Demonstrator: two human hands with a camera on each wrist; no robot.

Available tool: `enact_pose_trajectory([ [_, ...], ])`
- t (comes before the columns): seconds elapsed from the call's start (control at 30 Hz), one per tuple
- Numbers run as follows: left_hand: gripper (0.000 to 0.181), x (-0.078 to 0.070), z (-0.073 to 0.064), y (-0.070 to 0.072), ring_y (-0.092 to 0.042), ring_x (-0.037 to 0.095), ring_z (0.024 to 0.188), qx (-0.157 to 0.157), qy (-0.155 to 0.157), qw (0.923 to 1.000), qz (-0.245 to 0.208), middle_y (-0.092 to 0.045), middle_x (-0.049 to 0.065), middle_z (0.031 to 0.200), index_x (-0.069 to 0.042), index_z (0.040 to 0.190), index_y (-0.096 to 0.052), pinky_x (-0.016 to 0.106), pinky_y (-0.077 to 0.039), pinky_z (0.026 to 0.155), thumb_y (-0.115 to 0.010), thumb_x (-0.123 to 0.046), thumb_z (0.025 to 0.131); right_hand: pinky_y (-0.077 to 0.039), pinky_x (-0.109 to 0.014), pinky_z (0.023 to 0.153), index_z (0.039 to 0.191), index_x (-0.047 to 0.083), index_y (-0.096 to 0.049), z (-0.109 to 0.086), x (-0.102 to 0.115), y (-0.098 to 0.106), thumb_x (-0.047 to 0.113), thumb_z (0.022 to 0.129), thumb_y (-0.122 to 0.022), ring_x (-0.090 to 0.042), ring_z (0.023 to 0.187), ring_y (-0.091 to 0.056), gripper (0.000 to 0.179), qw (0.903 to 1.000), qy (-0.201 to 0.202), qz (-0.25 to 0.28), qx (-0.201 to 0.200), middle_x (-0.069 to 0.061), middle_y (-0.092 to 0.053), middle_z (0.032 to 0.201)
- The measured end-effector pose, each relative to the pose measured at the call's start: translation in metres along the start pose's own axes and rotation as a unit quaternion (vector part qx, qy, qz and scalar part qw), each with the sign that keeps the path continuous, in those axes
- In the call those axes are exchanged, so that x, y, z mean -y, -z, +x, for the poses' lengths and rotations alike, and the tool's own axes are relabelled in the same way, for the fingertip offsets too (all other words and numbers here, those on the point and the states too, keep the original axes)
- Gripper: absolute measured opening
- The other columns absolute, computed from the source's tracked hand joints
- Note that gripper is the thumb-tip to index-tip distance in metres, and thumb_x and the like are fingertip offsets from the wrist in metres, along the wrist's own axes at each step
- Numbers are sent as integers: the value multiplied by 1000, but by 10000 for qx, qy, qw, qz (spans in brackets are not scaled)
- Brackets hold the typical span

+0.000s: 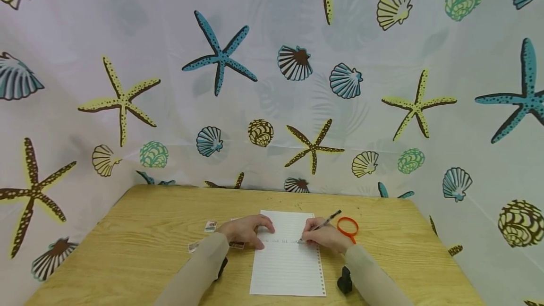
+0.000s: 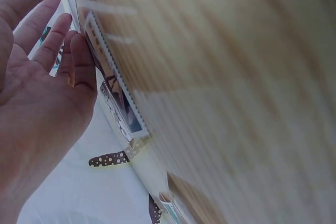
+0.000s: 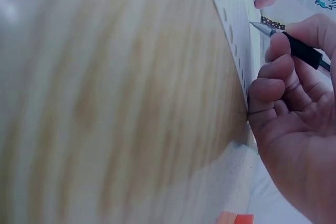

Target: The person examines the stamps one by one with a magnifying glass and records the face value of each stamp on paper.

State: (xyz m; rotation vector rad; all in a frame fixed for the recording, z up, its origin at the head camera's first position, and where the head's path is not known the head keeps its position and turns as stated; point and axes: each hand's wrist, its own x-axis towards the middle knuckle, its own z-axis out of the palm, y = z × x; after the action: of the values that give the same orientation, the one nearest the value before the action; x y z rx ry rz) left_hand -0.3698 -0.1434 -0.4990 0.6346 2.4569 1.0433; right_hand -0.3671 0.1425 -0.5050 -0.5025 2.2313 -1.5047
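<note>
A sheet of lined paper (image 1: 287, 273) with holes along its right edge lies on the table, with a faint row of handwriting across its upper part. My right hand (image 1: 326, 237) pinches a pen (image 1: 331, 216) between thumb and fingers, its silver tip (image 3: 261, 28) at the paper at the right end of that row. The black grip (image 3: 303, 51) of the pen shows in the right wrist view. My left hand (image 1: 243, 229) rests at the sheet's left edge, fingers relaxed and holding nothing. Beside it lies a postage stamp (image 2: 113, 77) with a perforated border.
Right of the right hand lies a red-rimmed magnifying glass (image 1: 347, 225). More stamps lie left of the left hand, including a small one (image 1: 210, 226). The wooden table (image 1: 127, 254) ends at a shell-and-starfish patterned curtain (image 1: 263, 98) behind and on both sides.
</note>
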Motion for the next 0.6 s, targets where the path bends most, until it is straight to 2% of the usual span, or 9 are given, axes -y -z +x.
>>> enact_pose_trajectory([
  [0.17, 38, -1, 0, 1, -26, 35, 146, -28, 30, 10000, 23, -45, 8, 147, -19, 111, -69, 55, -27, 115, -79, -1, 79, -42, -23, 60, 84, 3, -61, 0, 1, 3, 7, 92, -62, -14, 64, -49, 10, 9999, 54, 90, -127, -2, -60, 73],
  [0.3, 38, -1, 1, 0, -26, 35, 146, 10, 75, 9999, -124, -46, 7, 146, -19, 111, -70, 55, -25, 116, -79, 0, 79, -44, -24, 62, 92, 5, -60, 0, -2, 5, 14, 96, -60, -14, 68, -51, 10, 9992, -70, 335, -219, -2, -61, 80],
  [0.47, 39, -2, 1, -2, -28, 35, 145, 27, 127, 9998, -152, -48, 5, 144, -19, 110, -70, 56, -25, 116, -80, 0, 78, -48, -24, 66, 109, 3, -59, -1, -6, 7, 30, 98, -60, -14, 73, -56, 28, 9989, -72, 432, -142, -4, -65, 87],
  [0.6, 39, -4, 1, -1, -28, 34, 145, -13, 174, 9998, -113, -47, 5, 145, -20, 110, -70, 55, -26, 115, -79, 0, 78, -49, -25, 66, 112, 1, -60, -1, -5, 7, 34, 98, -59, -15, 74, -56, 36, 9994, 111, 323, -95, -4, -64, 85],
])
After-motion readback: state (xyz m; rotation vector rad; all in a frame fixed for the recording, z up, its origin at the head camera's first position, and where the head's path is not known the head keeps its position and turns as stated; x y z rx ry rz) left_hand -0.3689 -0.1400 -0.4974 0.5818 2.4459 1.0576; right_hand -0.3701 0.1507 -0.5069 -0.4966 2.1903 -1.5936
